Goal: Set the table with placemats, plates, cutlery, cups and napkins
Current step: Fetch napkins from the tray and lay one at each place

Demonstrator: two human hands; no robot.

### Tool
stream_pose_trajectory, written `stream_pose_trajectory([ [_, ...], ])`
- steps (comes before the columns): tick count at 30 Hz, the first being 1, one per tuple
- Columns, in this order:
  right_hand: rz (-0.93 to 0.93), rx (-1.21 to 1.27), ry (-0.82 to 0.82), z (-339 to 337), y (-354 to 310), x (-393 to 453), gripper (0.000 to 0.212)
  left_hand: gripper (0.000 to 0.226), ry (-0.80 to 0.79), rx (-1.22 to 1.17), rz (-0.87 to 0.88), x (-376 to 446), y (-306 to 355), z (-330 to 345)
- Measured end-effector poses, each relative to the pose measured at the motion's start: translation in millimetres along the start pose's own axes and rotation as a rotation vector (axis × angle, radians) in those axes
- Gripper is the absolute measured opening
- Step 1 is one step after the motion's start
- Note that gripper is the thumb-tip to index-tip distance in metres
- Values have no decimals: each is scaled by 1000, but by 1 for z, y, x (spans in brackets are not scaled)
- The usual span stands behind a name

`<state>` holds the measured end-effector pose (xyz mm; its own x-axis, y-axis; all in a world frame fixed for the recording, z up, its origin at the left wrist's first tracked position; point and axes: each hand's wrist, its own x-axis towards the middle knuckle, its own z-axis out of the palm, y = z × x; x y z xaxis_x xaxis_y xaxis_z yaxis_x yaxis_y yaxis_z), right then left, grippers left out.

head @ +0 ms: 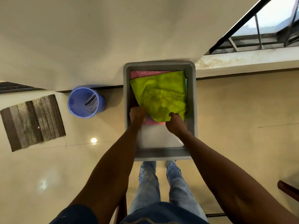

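Glossy tile floor (48, 167); hands (137, 113) gripping fuzzy green cloth (160, 94).

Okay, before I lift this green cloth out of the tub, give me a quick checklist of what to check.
1. Left hand on the near left edge of the green cloth: ok.
2. Right hand at the near right corner: ok, but whether its fingers have closed on the cloth: cannot tell.
3. Green cloth lies on top of the pile: ok.
4. Pink cloth underneath not caught in either grip: cannot tell.
5. Grey tub steady on its support: cannot tell.
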<state>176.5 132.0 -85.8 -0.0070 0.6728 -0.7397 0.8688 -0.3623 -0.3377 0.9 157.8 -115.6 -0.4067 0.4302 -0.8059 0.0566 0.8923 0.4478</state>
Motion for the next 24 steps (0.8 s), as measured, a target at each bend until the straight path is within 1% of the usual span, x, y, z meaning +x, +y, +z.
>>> stream_pose_trajectory([
  [1,5,38,14,-1,-4,-1,52,8,-90,2,67,-9,8,-1],
  [2,2,70,28,-2,-7,-2,52,19,-50,-54,199,-4,9,-1],
  [3,-15,92,46,-5,-11,-4,53,25,-114,-249,231,-8,12,-1],
  [4,-47,110,67,-7,-14,-6,56,19,-114,-263,184,-14,17,-3],
  [5,-86,134,90,-8,-16,-8,59,14,1,-337,198,-16,17,-5],
  [6,-130,170,107,-11,-19,-12,63,18,-77,-387,142,-21,22,-5],
  [7,-162,206,109,-14,-22,-16,64,22,-134,-419,147,-32,31,-8],
  [8,-185,231,103,-17,-24,-20,63,20,-168,-403,160,-42,38,-11],
  [9,-197,250,96,-22,-27,-24,59,11,-193,-385,166,-50,45,-13],
  [10,-189,280,102,-27,-29,-27,54,20,-222,-413,143,-62,54,-17],
  [11,-167,319,137,-34,-30,-33,51,33,-218,-387,155,-72,58,-21],
  [12,-134,368,192,-41,-30,-38,47,37,-243,-410,170,-79,61,-24],
  [13,-100,430,258,-50,-31,-45,44,30,-261,-407,227,-89,65,-28],
  [14,-78,487,326,-60,-32,-52,38,18,-279,-416,242,-104,72,-31],
  [15,-79,533,384,-70,-30,-60,32,7,-280,-393,276,-128,80,-36],
  [16,-93,565,421,-81,-31,-69,25,13,-290,-360,316,-145,86,-38],
  [17,-118,591,440,-91,-32,-77,21,25,-307,-291,376,-157,91,-38],
  [18,-162,594,453,-104,-32,-89,18,33,-327,-234,425,-174,94,-40],
  [19,-217,564,466,-115,-34,-99,21,37,-340,-136,478,-186,95,-42],
  [22,-421,398,447,-144,-38,-125,50,34,-379,159,590,-209,97,-53],
  [24,-519,268,378,-157,-41,-143,63,26,-348,351,656,-229,102,-63],
])
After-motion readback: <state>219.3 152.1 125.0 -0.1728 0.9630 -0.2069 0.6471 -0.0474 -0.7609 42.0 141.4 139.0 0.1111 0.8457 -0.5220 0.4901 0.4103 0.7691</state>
